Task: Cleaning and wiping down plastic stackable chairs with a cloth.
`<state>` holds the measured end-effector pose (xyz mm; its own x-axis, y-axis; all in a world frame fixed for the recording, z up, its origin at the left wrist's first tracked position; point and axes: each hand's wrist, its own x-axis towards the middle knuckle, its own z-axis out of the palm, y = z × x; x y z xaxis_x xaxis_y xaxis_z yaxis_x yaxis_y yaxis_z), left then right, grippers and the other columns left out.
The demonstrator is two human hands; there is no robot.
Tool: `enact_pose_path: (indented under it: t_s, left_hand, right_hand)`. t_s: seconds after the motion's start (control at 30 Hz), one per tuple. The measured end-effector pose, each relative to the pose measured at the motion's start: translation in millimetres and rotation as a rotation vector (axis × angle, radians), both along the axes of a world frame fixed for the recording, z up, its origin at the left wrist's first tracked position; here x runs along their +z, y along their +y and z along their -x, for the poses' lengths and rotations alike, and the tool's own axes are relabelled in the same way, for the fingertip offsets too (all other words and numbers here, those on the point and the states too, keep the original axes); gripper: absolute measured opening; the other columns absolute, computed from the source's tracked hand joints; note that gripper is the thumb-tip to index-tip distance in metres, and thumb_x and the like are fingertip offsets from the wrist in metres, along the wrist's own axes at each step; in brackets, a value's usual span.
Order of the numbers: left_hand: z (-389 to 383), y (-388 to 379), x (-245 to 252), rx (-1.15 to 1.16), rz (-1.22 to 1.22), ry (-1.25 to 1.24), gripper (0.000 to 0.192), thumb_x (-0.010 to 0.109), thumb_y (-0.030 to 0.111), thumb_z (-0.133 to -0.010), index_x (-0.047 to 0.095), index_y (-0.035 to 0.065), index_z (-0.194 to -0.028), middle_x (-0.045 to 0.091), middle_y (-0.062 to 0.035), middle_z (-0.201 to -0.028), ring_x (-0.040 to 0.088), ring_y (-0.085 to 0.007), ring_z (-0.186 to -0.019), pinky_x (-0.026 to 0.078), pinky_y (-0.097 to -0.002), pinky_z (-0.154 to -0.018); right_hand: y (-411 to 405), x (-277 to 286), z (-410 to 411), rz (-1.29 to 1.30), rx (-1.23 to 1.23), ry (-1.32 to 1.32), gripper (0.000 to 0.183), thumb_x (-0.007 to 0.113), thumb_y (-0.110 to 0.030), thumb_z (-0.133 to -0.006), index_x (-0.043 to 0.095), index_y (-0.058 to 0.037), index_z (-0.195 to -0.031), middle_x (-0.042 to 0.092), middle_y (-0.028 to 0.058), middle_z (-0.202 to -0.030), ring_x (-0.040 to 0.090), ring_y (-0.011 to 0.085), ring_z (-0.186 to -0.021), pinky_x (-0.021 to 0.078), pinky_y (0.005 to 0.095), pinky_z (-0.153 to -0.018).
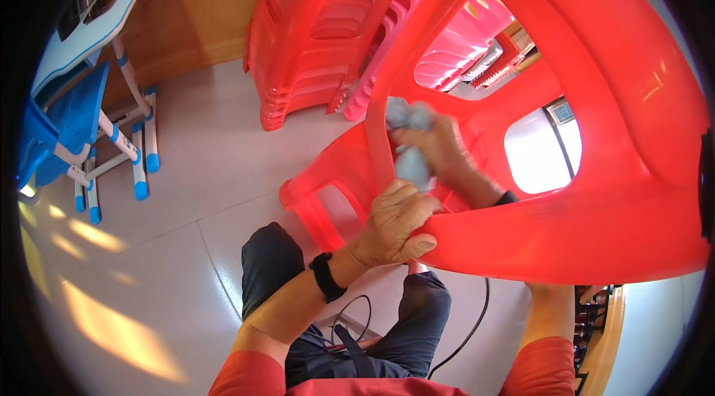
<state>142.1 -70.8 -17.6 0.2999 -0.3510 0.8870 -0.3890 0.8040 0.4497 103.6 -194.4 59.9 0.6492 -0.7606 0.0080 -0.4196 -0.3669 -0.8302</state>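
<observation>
A red plastic stool (558, 239) is tilted on its side close before me, its openings facing up and left. My left hand (399, 223) grips the edge of the stool, thumb on the outer face and fingers over the rim. Through an opening in the stool, my right hand (441, 145) is seen inside it, blurred, holding a grey-blue cloth (413, 167) against the inner side. Part of the cloth bunches above the fingers. The right forearm passes behind the stool's lower side.
Stacked red plastic chairs or stools (329, 33) stand ahead by a wooden wall, with pink ones (391, 27) beside them. At left are a white-topped desk (106, 22) and a blue chair (72, 117). A black cable (475, 323) lies on the tiled floor.
</observation>
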Motion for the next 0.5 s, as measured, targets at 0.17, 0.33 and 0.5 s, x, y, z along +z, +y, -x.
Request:
enact_pose_path:
  t_s: [0.17, 0.33, 0.5]
  left_hand:
    - [9, -4, 13, 0.001, 0.078, -0.052, 0.047, 0.049, 0.044, -0.087, 0.053, -0.0026, -0.092, 0.053, -0.0102, -0.074, 0.049, -0.0257, -0.064, 0.039, -0.0357, -0.062]
    - [6, 4, 3, 0.078, 0.066, -0.114, 0.047, 0.050, 0.043, -0.087, 0.052, -0.0044, -0.091, 0.050, -0.0093, -0.070, 0.046, -0.0234, -0.059, 0.037, -0.0345, -0.058]
    - [9, 6, 7, 0.048, 0.028, -0.111, 0.050, 0.049, 0.046, -0.086, 0.053, -0.0035, -0.089, 0.053, -0.0100, -0.071, 0.047, -0.0236, -0.057, 0.038, -0.0347, -0.056]
  right_hand:
    - [7, 12, 15, 0.450, 0.275, 0.161, 0.026, 0.064, -0.007, -0.066, 0.059, -0.0032, -0.091, 0.058, 0.0141, -0.080, 0.057, 0.0271, -0.078, 0.0464, 0.0381, -0.071]
    - [-42, -11, 34, 0.609, 0.266, 0.178, 0.036, 0.067, -0.009, -0.064, 0.057, -0.0055, -0.099, 0.056, 0.0186, -0.092, 0.049, 0.0381, -0.094, 0.0410, 0.0441, -0.082]
    - [-77, 4, 51, 0.142, 0.074, 0.197, 0.019, 0.059, -0.002, -0.076, 0.056, -0.0024, -0.094, 0.056, 0.0022, -0.080, 0.052, 0.0129, -0.077, 0.0435, 0.0285, -0.072]
